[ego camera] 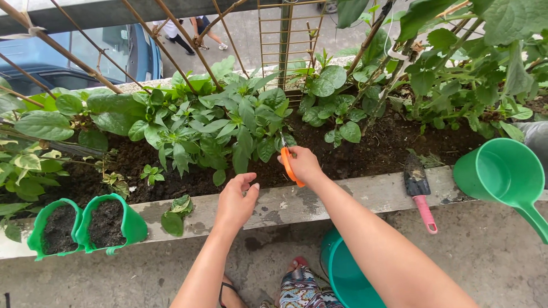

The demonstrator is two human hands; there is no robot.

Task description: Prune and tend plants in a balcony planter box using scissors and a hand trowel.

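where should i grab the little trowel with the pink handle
Take the trowel by its pink handle, coming from the near side. It lies flat on the concrete ledge, dark blade toward the soil, handle end jutting over the ledge's near edge, so fingers can wrap under it. The right hand, holding orange scissors, is nearest.

The scissors [290,165] in the right hand [304,164] have bright orange handles. The trowel [419,191] has a dark blade and a pink handle. The dipper [505,174] is green, the bucket [342,274] teal. Two small planters [85,228] are green with dark soil. The leaves [217,122] are green, the ledge [354,197] grey and blotched.
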